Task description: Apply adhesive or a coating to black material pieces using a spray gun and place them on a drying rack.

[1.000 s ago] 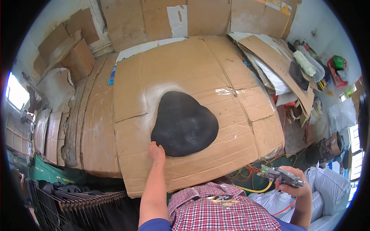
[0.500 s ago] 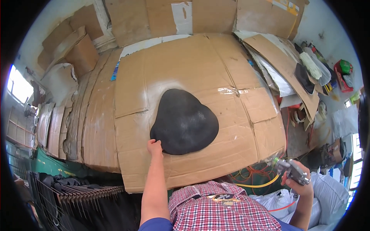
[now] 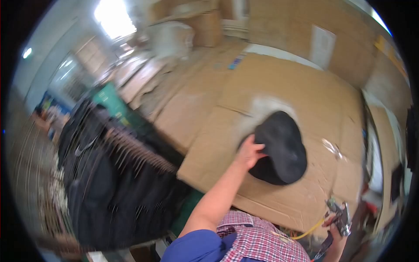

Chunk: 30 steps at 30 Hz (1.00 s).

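Observation:
A black, smooth, rounded three-cornered pad (image 3: 286, 146), like a moulded foam piece, is over the cardboard-covered table (image 3: 218, 148). My left hand (image 3: 250, 153) is closed on its left edge, with the fingers partly tucked at the rim. The pad looks bent and tilted, a darker fold showing beneath its near left side. At the lower right, my right hand (image 3: 335, 232) is wrapped round a metal spray gun (image 3: 344, 219), apart from the pad. A yellow hose (image 3: 310, 230) runs close by the gun. Motion blurs the view.
Black pieces (image 3: 91, 174) hang from a rack with a row of hooks (image 3: 139, 150) at the left. A pale sprayed patch (image 3: 268, 107) marks the cardboard behind the pad. Cardboard sheets (image 3: 384, 153) lean at the right. A green surface (image 3: 109, 102) lies beyond the rack.
My view has swung left, bringing the rack further into sight. The pad has gone from lying flat to tilted and bent in my left hand. The spray gun stays in my right hand.

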### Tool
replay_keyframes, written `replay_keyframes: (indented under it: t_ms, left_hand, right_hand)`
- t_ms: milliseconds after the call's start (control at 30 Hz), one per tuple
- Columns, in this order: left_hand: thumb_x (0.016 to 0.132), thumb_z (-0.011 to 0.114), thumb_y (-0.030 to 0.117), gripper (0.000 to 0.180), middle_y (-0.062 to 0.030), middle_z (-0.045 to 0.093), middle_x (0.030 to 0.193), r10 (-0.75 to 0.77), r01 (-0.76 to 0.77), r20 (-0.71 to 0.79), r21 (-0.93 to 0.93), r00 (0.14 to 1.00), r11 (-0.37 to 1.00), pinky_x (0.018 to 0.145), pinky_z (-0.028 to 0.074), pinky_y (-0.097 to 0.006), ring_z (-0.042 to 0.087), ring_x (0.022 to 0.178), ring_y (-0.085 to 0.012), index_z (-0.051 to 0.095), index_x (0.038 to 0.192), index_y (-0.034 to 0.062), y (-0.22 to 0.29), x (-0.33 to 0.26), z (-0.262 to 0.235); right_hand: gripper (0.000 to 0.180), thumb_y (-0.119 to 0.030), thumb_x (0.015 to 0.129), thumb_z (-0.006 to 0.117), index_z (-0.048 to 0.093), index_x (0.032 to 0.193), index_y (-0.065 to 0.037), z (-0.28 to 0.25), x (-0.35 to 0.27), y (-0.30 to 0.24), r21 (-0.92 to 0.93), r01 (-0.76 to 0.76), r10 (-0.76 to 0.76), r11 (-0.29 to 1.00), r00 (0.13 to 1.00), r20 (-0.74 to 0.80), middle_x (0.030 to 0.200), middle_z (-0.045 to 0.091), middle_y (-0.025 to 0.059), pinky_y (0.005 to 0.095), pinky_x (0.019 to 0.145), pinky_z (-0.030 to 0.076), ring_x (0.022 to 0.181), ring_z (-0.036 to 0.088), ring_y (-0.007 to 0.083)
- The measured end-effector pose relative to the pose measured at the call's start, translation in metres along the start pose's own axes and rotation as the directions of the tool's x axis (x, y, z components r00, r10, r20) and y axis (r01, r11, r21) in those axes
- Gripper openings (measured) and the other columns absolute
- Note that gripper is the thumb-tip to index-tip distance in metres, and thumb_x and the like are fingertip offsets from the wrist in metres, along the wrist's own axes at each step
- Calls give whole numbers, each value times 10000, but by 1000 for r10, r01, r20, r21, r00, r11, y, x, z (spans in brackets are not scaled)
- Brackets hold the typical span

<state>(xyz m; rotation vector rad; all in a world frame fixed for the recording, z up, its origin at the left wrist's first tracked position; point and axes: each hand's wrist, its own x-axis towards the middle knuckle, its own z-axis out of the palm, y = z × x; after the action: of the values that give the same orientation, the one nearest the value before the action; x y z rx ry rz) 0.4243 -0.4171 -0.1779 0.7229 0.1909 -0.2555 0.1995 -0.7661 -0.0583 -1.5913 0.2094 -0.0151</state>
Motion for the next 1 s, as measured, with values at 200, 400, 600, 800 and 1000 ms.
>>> replay_keyframes:
  t_ms: [200,400,600,800,1000]
  left_hand:
    - [810,503,-46,462,-75,604,1099,176,-168,88,-95,980,981,856,518,-398,615,976,-208,447,1254,69,94,-67,35]
    - [821,496,-26,374,-76,623,1060,454,-455,24,33,891,890,867,508,-379,622,950,-205,508,1187,51,224,-145,27]
    - [802,535,-39,342,-101,604,1070,759,-754,-74,80,647,651,944,432,-390,575,979,-243,520,1137,29,372,-259,0]
    - [830,517,-36,398,-125,585,1154,923,-885,-248,295,293,360,1014,381,-393,541,1082,-245,492,1225,-4,424,-416,-86]
    - [812,464,-66,471,-119,554,1150,786,-804,-614,500,-66,323,950,430,-434,548,1044,-264,450,1272,35,386,-507,-186]
  right_hand:
    - [437,-150,798,668,491,1177,-25,47,32,7,-21,-42,46,999,956,289,871,607,75,308,748,482,805,594,171]
    - [338,-101,750,639,547,1053,17,107,48,-10,51,-25,-1,998,896,443,797,606,86,291,658,491,731,616,187]
    - [367,-54,747,634,537,1095,11,179,41,-17,27,-45,25,999,855,518,787,618,59,265,640,476,699,608,156]
    - [445,-18,724,638,518,1151,16,247,36,-13,97,-74,1,993,800,600,823,612,75,285,683,510,708,610,153]
    - [486,5,720,644,499,1184,29,296,42,-19,56,-39,-15,998,680,733,867,610,75,293,706,523,740,610,147]
